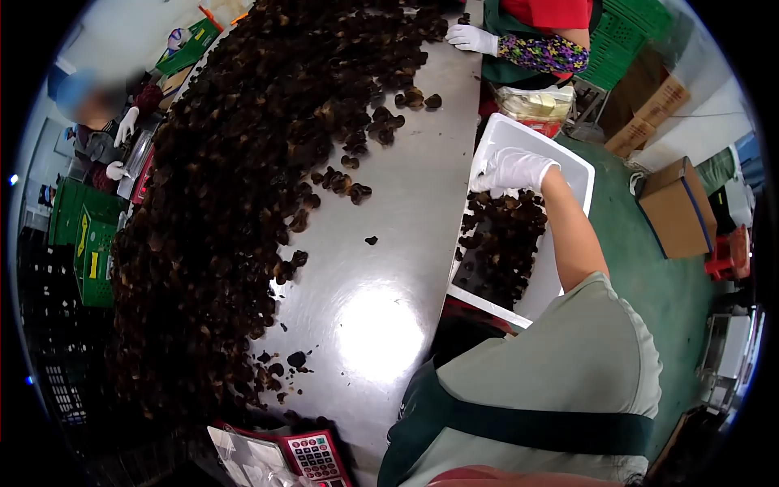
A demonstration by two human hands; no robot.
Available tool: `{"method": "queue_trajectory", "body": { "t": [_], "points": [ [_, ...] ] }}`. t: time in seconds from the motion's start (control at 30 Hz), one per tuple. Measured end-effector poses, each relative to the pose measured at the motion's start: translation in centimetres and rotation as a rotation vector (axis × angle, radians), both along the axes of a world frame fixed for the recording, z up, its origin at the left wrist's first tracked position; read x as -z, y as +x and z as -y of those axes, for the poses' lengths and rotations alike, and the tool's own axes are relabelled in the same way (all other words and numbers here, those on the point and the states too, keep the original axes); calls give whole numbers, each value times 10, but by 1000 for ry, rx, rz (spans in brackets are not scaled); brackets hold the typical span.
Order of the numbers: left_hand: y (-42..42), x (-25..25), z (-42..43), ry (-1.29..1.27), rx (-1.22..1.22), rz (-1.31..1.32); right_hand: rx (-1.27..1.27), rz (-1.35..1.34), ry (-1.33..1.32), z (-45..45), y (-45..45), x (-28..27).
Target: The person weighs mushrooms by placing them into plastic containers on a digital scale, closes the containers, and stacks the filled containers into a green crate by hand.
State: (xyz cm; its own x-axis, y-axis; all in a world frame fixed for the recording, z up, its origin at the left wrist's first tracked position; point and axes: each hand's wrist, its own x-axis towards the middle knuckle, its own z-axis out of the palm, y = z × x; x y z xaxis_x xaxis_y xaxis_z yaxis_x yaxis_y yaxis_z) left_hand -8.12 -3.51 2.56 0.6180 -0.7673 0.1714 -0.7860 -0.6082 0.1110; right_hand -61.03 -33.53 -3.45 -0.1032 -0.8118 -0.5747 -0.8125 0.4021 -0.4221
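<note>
My right hand [515,169], in a white glove, reaches over a white bin [580,174]. Its fingers are bent together at the bin's left rim, and what they hold, if anything, is hidden. Dark, crinkled fungus-like pieces [503,243] lie inside the bin below the hand. On the metal table [389,203] to the left is a large heap of similar dark pieces [235,162], with loose ones along its edge. My left hand is out of view.
A co-worker's gloved hand [472,39] rests on the table's far end. Another person [101,122] stands across on the left. A calculator [315,457] lies near the bottom. Green crates [97,252] stand left; cardboard boxes [677,207] sit on the right floor.
</note>
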Motion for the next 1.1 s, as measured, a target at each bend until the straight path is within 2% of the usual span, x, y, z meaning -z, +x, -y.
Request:
{"method": "queue_trajectory", "body": {
  "t": [0.03,0.1,0.13,0.17,0.2,0.23,0.3,0.37,0.43,0.47,0.5,0.57,0.63,0.7,0.77,0.83,0.93,1.0,1.1],
  "points": [
    [-1,-2,4,1,7,-1,7,-1,1,3,-2,6],
    [5,-2,8,-12,-2,-42,8,-353,-262,23,-1,23],
    [7,-4,12,-20,-8,-67,41,-333,-381,36,3,26],
    [8,-5,15,-19,-16,-89,60,-225,-595,56,-1,53],
    [8,-7,18,-24,-29,-112,58,-72,-700,80,0,64],
    [7,-9,23,-23,-45,-133,63,-133,-807,108,4,80],
    [5,-16,28,-21,-95,-176,146,-152,-786,147,24,80],
    [0,-24,35,-19,-166,-201,61,-167,-732,171,44,80],
    [20,-11,18,-114,38,-243,-48,-59,-824,178,66,89],
    [18,-13,21,22,9,-99,-126,-118,-787,173,78,85],
    [20,-11,19,-10,8,-92,-205,-179,-749,171,88,80],
    [18,-5,13,-88,5,-72,-170,-234,-862,179,96,95],
    [17,-2,7,-153,14,-46,7,-164,-831,187,99,101],
    [16,1,4,-232,36,-22,33,-57,-816,179,110,90],
    [14,2,0,-301,57,10,-212,24,-981,165,127,86],
    [11,4,-3,-369,82,46,-257,-163,-833,155,150,72],
    [9,6,-9,-454,105,96,-294,-90,-769,160,165,85],
    [9,5,-10,-496,114,125,-378,-40,-732,137,183,71],
    [8,6,-18,-516,79,142,-476,-222,-752,118,214,65]
  ]
}}
